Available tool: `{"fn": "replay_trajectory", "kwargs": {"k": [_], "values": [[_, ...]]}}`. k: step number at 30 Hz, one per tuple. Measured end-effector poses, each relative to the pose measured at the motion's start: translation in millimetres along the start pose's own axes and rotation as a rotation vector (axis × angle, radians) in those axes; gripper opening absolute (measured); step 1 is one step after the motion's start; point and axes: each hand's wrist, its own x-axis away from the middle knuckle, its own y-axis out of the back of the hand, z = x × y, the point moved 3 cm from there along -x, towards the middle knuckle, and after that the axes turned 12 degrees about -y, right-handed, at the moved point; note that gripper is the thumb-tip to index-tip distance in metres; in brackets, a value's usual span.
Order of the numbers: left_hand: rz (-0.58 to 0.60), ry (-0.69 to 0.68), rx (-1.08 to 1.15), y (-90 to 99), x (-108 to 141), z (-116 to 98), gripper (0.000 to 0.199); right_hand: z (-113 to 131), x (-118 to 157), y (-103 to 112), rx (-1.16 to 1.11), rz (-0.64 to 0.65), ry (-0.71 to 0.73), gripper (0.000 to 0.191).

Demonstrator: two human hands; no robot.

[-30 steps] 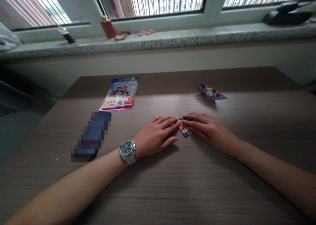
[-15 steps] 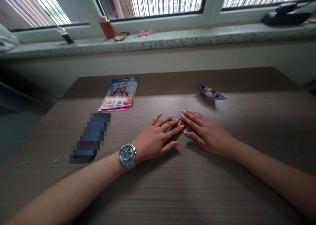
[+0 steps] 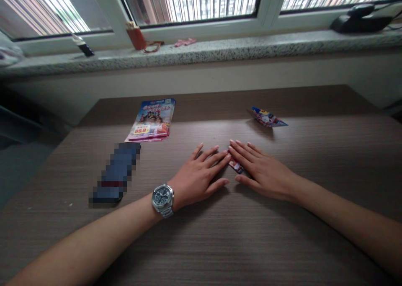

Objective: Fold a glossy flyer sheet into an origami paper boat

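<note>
A small folded piece of printed paper [image 3: 235, 164] lies flat on the brown wooden table [image 3: 201, 235], partly hidden under my fingers. My right hand [image 3: 262, 168] rests over it from the right, fingers stretched out and palm down. From the left, my left hand [image 3: 201, 173] reaches its spread fingers to the paper's edge, fingertips touching it. A metal wristwatch [image 3: 163, 197] is on my left wrist. Farther back stands a folded paper shape [image 3: 269, 117] in the same kind of colourful print, apart from both hands.
A stack of printed flyers [image 3: 152, 120] lies at the back left, with a blurred-out dark phone-like object [image 3: 117, 173] in front of it. On the stone windowsill [image 3: 220, 49] are a red-brown container [image 3: 136, 37], a pink item [image 3: 185, 42] and a black device [image 3: 361, 22].
My right hand has shifted slightly left over the folded paper, and my left fingers have moved a little off it, so its lower part shows differently. Everything else stays put.
</note>
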Motion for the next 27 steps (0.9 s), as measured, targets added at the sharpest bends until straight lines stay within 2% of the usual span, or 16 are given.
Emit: {"fn": "replay_trajectory", "kwargs": {"k": [9,15,21,27], "values": [[0.017,0.026,-0.001,-0.8,-1.6,-1.5,0.060,0.4,-0.8,-1.5,0.032,0.030,-0.028,0.075],[0.040,0.044,0.000,-0.9,-1.5,-2.2,0.059,-0.2,-1.4,-1.1,0.040,0.016,-0.106,0.077],[0.047,0.036,-0.006,-2.9,2.2,0.6,0.057,-3.3,-1.6,0.1,0.042,0.037,-0.108,0.069],[0.036,0.011,-0.008,-2.2,3.5,1.5,0.058,-4.7,-0.4,-5.3,0.071,0.002,-0.151,0.078]]}}
